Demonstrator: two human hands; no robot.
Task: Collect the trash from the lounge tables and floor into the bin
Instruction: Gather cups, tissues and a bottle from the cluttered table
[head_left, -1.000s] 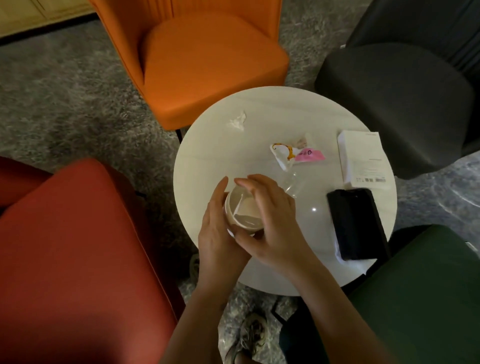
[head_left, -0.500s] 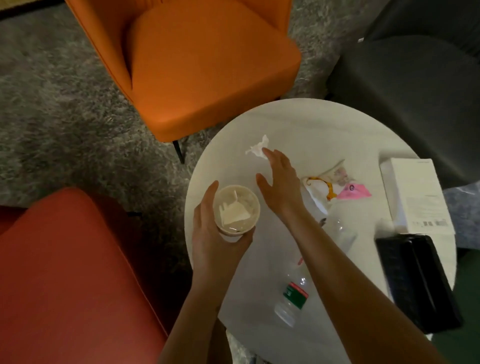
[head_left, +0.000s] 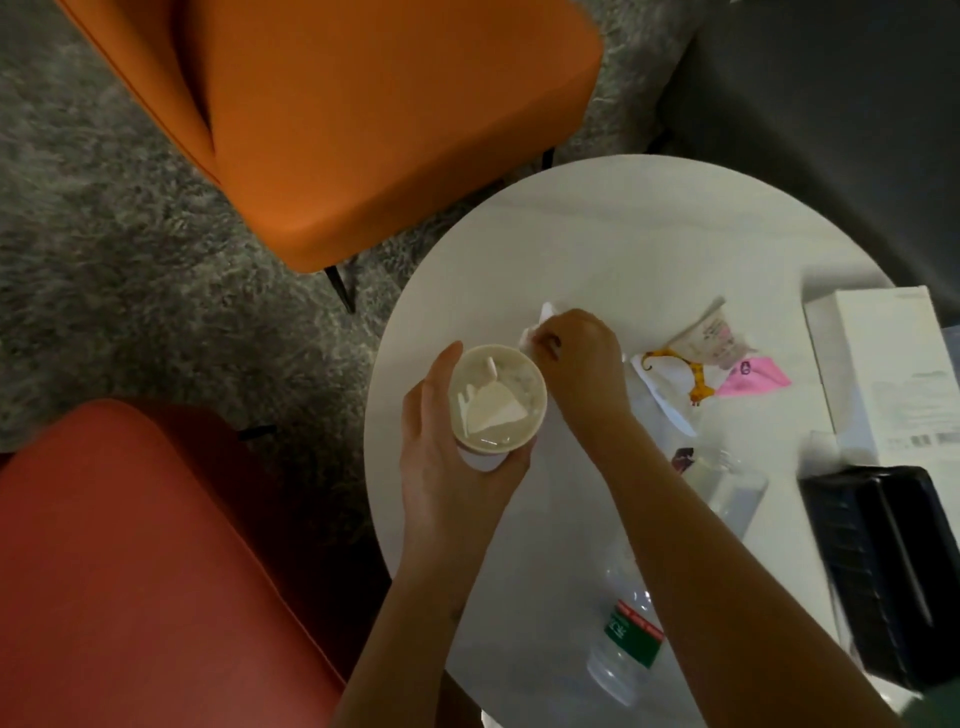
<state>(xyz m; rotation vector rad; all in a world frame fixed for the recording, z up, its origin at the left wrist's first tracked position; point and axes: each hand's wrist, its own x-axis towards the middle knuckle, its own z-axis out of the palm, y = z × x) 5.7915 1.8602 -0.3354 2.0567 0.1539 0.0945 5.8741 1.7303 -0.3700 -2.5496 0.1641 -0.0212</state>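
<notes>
Over table (head_left: 597, 249) | left hand (head_left: 441, 457) grips paper-filled cup (head_left: 496, 397) | right hand (head_left: 582, 364) pinches tissue (head_left: 540, 325)

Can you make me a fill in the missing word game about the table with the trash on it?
1. The left hand holds a paper ____.
2. The right hand pinches a crumpled white ____.
3. The chair just past the round table is ____.
4. A clear plastic ____ lies on its side under the right forearm.

Missing words: cup, tissue, orange, bottle
</notes>
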